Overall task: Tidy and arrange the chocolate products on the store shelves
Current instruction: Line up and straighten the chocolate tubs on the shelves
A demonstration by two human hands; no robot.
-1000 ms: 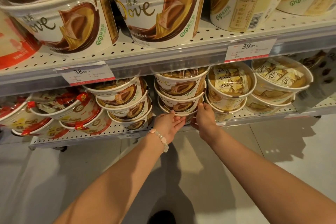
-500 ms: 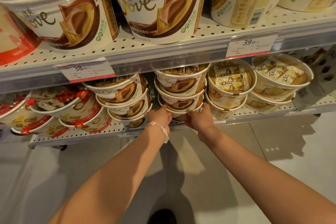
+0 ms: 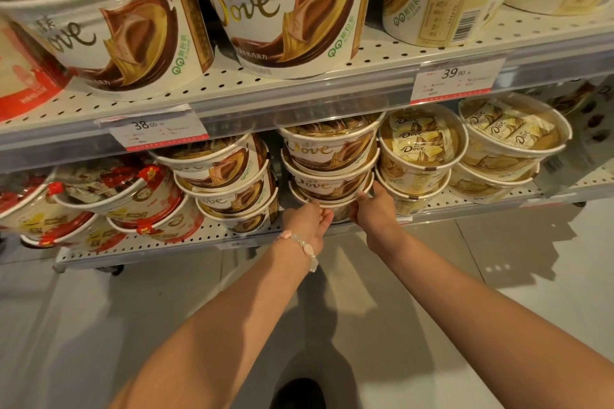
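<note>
Fingers of left hand (image 3: 307,221) and right hand (image 3: 373,214) curl around the bottom brown-and-cream Dove chocolate tub (image 3: 332,207) on the perforated white lower shelf (image 3: 212,236).

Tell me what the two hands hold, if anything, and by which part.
Both hold the bottom brown-and-white round Dove chocolate tub of the middle stack: left hand at its lower left side, right hand at its right rim.

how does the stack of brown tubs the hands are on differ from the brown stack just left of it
The held stack stands nearly upright with the Dove name facing out; the left stack leans and shows mostly the chocolate swirl. The left hand and right hand grip the held stack's bottom tub; nothing touches the left stack. Both are three brown-and-cream tubs on the lower shelf.
</note>
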